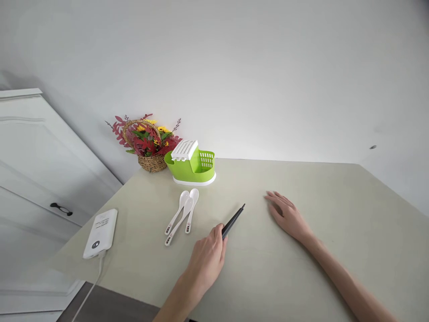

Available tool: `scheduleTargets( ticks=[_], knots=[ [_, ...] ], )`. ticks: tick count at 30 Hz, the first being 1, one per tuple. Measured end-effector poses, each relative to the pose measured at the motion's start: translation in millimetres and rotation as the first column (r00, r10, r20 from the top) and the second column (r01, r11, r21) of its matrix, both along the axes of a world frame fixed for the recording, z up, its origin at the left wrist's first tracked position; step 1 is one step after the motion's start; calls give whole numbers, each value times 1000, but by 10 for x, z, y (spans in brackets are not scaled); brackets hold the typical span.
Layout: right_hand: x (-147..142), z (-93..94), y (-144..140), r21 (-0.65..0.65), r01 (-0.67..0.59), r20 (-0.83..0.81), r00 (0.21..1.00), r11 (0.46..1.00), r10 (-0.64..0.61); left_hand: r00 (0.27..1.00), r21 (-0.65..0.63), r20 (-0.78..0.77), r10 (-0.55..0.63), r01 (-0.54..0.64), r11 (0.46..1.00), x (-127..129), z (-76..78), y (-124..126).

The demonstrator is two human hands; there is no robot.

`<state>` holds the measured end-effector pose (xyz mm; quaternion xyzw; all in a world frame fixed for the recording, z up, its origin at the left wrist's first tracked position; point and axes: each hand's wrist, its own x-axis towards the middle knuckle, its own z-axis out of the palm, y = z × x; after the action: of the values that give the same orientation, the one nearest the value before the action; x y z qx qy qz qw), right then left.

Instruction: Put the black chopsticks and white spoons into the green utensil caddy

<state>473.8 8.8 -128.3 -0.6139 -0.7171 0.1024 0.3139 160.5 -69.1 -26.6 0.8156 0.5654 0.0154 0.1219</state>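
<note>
A: In the head view, what is being gripped?

B: Dark sticks [232, 222] are clasped by the left grip [208, 254] near the middle of the tabletop [335, 192], tips pointed toward its back edge; their number cannot be told. Nothing is held by the right grip [287, 215], which is laid palm down nearer the right edge.

A: What could go wrong?

B: If the clasp were loosened, the sticks could be splayed or dropped, their tips being unsupported. By a low leftward sweep, the three white spoons [182, 218] could be scattered together, as their bowls are bunched.

A: And by the edges?

B: Were the cable [98, 279] snagged near the front-left corner, the white power bank [100, 233] could be dragged off. If bumped, the green caddy [188, 173] could be pushed against the flower basket [151, 162] by the back-left corner.
</note>
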Motion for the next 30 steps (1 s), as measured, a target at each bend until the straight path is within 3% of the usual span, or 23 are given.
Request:
scheduleTargets(
  ticks=[14,20,25,30],
  knots=[
    [4,-7,3,18,-6,-21,1000,1000,7,999,24,-25,-26,26,999,25,-65,-3],
    [13,0,-2,13,-12,-17,1000,1000,12,988,75,-146,-53,65,995,177,-55,18],
    [1,18,-8,4,-6,-23,1000,1000,6,941,68,-312,-130,158,985,355,43,54],
    [6,0,5,18,-10,-19,1000,1000,10,939,63,-319,-127,155,986,540,102,82]
  ],
)
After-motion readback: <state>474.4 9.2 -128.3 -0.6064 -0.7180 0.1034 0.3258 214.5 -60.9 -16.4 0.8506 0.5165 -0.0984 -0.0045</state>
